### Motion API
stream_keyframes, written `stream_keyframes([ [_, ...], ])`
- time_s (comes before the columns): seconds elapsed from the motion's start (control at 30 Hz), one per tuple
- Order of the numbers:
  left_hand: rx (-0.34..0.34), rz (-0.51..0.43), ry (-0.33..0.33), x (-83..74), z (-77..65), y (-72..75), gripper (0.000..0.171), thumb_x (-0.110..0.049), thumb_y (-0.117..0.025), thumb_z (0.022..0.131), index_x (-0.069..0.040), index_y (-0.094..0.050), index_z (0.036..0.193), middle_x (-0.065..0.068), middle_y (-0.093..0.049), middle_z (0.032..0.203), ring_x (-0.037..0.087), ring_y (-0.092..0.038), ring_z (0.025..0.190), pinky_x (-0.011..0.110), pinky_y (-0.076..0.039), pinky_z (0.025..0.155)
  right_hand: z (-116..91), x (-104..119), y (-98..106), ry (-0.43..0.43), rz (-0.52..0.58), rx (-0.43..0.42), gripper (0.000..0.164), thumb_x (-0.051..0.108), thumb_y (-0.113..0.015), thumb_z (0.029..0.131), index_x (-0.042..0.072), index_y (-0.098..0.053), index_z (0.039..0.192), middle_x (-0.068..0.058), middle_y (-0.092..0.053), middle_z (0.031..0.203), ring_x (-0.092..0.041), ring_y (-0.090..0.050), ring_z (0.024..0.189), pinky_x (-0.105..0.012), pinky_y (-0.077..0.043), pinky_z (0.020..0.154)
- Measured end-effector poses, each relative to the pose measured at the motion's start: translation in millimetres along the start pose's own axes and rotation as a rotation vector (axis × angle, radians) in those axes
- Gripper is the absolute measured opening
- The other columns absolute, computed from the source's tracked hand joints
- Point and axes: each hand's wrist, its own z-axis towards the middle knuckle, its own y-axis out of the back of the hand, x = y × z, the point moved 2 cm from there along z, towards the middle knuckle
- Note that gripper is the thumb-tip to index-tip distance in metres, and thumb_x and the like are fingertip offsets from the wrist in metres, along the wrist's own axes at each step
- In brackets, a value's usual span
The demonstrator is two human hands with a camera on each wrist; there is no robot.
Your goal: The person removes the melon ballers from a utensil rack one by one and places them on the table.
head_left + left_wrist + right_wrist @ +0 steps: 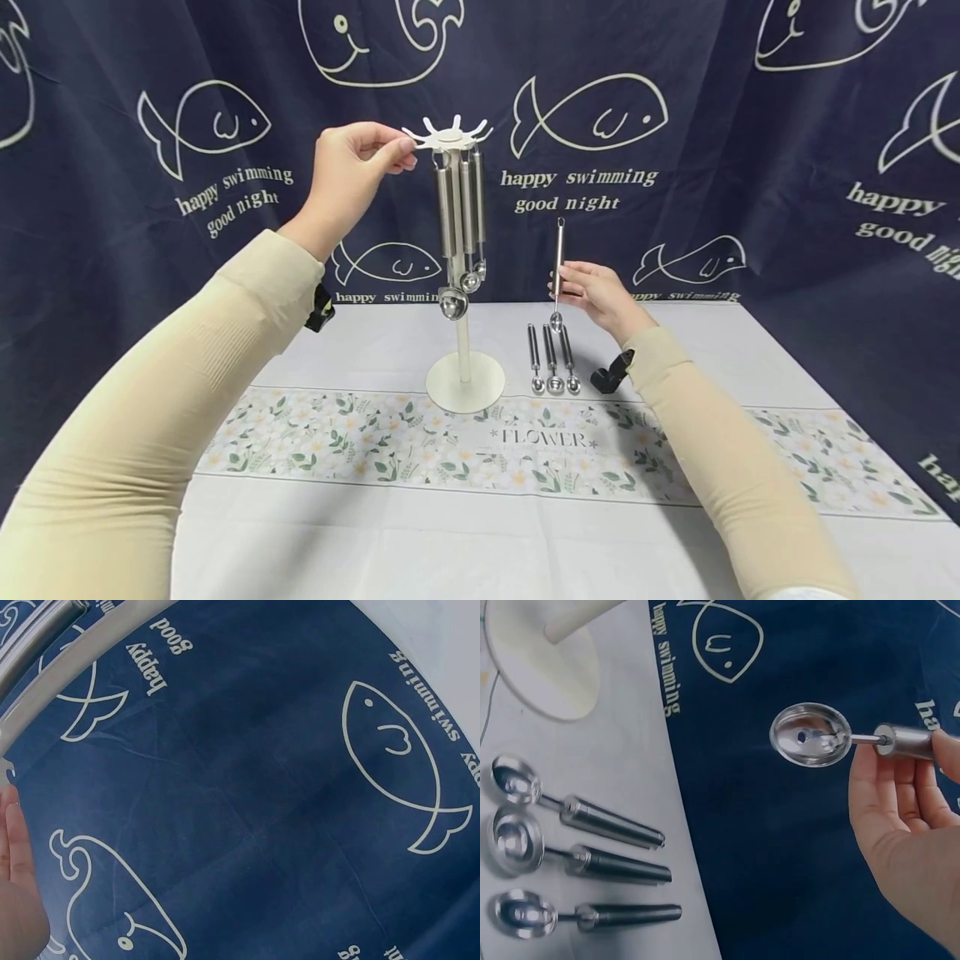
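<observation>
A white rotating-style rack (466,385) stands on the table, a ring of curved hooks at its top. My left hand (347,179) pinches one of those hooks between thumb and fingers; in the left wrist view only part of that hand (19,889) shows. Metal scoops (445,212) hang from hooks on the near and right side, bowls down. To the right of the rack, my right hand (597,293) holds a melon baller (810,735) upright by its steel handle, bowl down. A small hole shows in its oval bowl.
Three more metal scoops (553,358) lie side by side on the white tablecloth (360,533), below my right hand, handles pointing away. A floral runner (330,442) crosses the table. A dark blue fish-print curtain (465,50) hangs behind.
</observation>
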Motion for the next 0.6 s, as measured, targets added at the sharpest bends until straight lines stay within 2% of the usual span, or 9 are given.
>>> stream_keyframes([
  [0.2,-0.006,0.008,-0.005,0.3,0.2,0.2,0.021,-0.019,-0.072,0.088,0.001,-0.073,0.097,-0.01,-0.069,0.072,0.004,-0.068,0.073,0.019,-0.055,0.081,0,-8,11,-0.03,-0.044,-0.021,0.01,0.006,-0.057,0.096,0.006,-0.054,0.105,0.003,-0.069,0.082,-0.011,-0.066,0.077,-0.027,-0.058,0.078],
  [0.3,-0.008,0.006,-0.011,-0.8,-0.3,-0.1,0.021,-0.018,-0.072,0.088,0.001,-0.073,0.097,-0.01,-0.069,0.072,0.004,-0.068,0.073,0.019,-0.055,0.08,-1,-11,16,-0.035,-0.103,-0.024,0.006,0.005,-0.058,0.096,0.007,-0.055,0.101,0.004,-0.068,0.079,-0.01,-0.065,0.074,-0.027,-0.058,0.077],
  [0.43,-0.001,-0.013,-0.014,-2.2,-1.2,-0.6,0.019,-0.017,-0.072,0.088,0.0,-0.072,0.097,-0.007,-0.07,0.074,0.005,-0.069,0.073,0.019,-0.055,0.08,-4,-15,23,-0.046,-0.189,-0.036,0.007,0.005,-0.057,0.096,0.006,-0.054,0.101,0.006,-0.067,0.076,-0.009,-0.064,0.073,-0.027,-0.058,0.078],
  [0.6,0.023,-0.069,0.006,-1.8,-1.8,-0.2,0.019,-0.015,-0.071,0.089,0.002,-0.071,0.098,-0.005,-0.07,0.075,0.008,-0.069,0.075,0.019,-0.055,0.079,-6,-20,32,-0.079,-0.219,-0.058,0.007,0.004,-0.056,0.096,0.002,-0.053,0.102,0.005,-0.066,0.075,-0.009,-0.065,0.072,-0.031,-0.058,0.083],
])
